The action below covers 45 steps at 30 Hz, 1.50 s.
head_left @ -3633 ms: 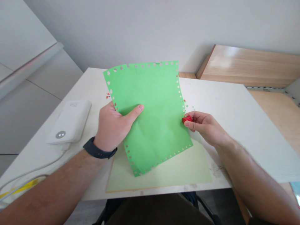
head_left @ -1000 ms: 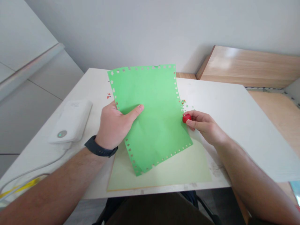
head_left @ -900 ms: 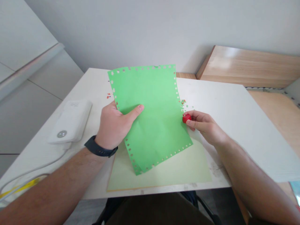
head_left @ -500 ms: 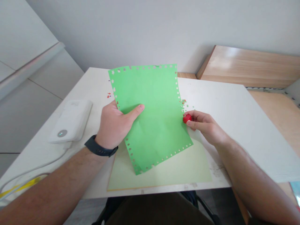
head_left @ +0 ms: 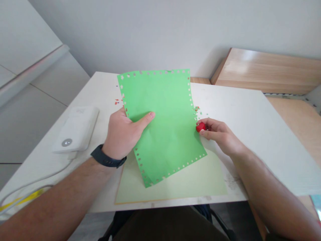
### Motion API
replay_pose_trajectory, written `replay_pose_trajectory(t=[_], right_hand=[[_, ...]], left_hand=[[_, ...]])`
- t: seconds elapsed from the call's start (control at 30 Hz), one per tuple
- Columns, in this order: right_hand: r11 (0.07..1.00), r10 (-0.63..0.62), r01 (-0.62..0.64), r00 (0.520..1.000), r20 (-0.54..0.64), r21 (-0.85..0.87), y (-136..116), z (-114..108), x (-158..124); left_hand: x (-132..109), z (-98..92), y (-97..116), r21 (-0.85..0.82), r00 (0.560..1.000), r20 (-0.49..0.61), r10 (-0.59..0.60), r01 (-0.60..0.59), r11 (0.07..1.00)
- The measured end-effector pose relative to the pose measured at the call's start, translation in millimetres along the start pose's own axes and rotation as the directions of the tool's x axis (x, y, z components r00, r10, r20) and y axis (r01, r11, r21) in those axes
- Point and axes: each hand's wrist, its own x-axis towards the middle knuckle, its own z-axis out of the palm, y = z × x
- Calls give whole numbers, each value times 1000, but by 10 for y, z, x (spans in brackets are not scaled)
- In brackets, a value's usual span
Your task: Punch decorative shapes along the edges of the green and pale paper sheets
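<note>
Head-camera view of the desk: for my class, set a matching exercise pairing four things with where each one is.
Things:
1. Green punched paper sheet
2. Small red object
3. Black wrist strap
4. White power bank

Places:
A. Around the left wrist
B. Lying on the white table, cable attached
C. Held in the left hand, thumb on top
D. Pinched in the fingers of the right hand

Pairs: 1-C, 2-D, 3-A, 4-B
</note>
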Motion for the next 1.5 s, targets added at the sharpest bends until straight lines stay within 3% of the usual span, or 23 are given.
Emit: replay_pose_trajectory(t=[0.3,0.57,0.93,1.13,1.3,1.5], right_hand=[[996,-23,20,999,-33,-90,20,-32,2],[998,-40,36,996,-78,-58,13,-38,3],[991,11,17,979,-203,132,-7,4,40],[999,12,-20,971,-239,-32,-18,23,34],[992,-9,-15,983,-181,-128,-29,14,14],[996,4,-14,994,-107,-92,-52,13,13]], left_hand=[[14,-13,-5,-18,1000,-9,-11,11,1000],[-3,-34,20,-4,1000,7,-3,3,1000],[-2,-30,27,-1,1000,9,-12,12,1000],[-2,-26,20,-20,1000,7,-17,17,1000],[-1,-21,24,-36,1000,3,-23,23,999],[14,-17,-12,-26,1000,8,-18,18,999]])
